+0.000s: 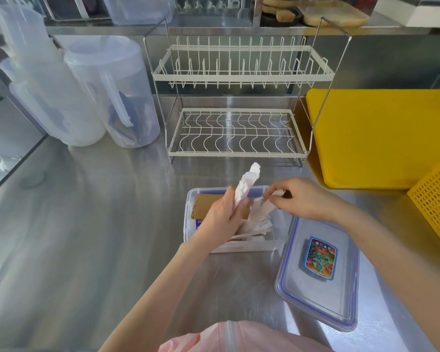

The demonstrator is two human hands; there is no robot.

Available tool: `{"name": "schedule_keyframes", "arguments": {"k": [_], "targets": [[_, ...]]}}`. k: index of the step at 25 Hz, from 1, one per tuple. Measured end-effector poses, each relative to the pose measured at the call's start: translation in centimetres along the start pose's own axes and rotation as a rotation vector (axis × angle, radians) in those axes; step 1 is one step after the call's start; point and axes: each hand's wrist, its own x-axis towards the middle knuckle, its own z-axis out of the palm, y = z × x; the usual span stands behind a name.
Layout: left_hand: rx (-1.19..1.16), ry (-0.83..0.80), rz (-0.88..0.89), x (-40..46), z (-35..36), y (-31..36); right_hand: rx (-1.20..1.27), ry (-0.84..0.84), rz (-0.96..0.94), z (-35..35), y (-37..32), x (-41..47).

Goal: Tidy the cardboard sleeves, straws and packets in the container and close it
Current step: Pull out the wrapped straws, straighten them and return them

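Here the open container [230, 246] is taken as the landmark; it stands on the steel table [87, 224], in front of the wire rack [236, 133]. At its left end the brown cardboard sleeves [203, 205] are seen lying flat: stiff and light, they are best gripped by their edges as one stack. Above its middle a bundle of paper-wrapped straws [248, 182] is held upright in the closed left hand [221, 217], gripped low. These are judged very light, thin and slippery in their wrappers, so a full-fist hold near the middle would be advised. Inside its right half loose white packets [258, 226] lie askew; one is pinched between the fingertips of the right hand [299, 198]. They look soft and flimsy, easily creased. Just right of the container, touching it or nearly so, the lid [318, 280] is laid flat, not yet fitted.
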Motion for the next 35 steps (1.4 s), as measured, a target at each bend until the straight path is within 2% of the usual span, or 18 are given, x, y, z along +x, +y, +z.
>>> {"name": "schedule_keyframes", "arguments": {"k": [3,5,13,15,18,22,28,32,33,35], "targets": [[-0.013,-0.056,0.06,0.5,0.5,0.7,0.067,0.071,0.002,-0.4,-0.8,0.9],[-0.056,-0.072,0.032,0.6,0.8,0.8,0.086,0.107,0.014,-0.3,-1.1,1.4],[-0.17,0.006,-0.031,0.5,1.5,0.2,0.229,0.134,-0.029,0.9,-1.9,1.9],[-0.18,0.019,-0.035,0.5,1.3,0.2,0.354,0.101,-0.064,1.0,-2.0,1.6],[-0.238,0.149,-0.063,0.3,0.2,0.6,0.618,0.078,-0.049,1.0,-1.9,1.4],[-0.382,0.32,-0.119,0.7,-2.4,1.2,0.506,0.044,0.005,2.4,-1.7,1.6],[-0.827,0.457,-0.144,1.3,-4.6,3.2,1.051,0.246,0.21,5.5,-3.6,2.5],[-1.11,0.545,-0.155,2.0,-4.0,4.0,1.633,0.142,0.353,5.8,-5.3,3.0],[-1.124,0.546,-0.165,1.8,-3.5,4.1,1.718,0.136,0.376,5.7,-5.7,3.1],[-1.107,0.524,-0.192,1.5,-2.4,4.1,1.674,0.114,0.378,5.7,-6.4,3.4]]}}
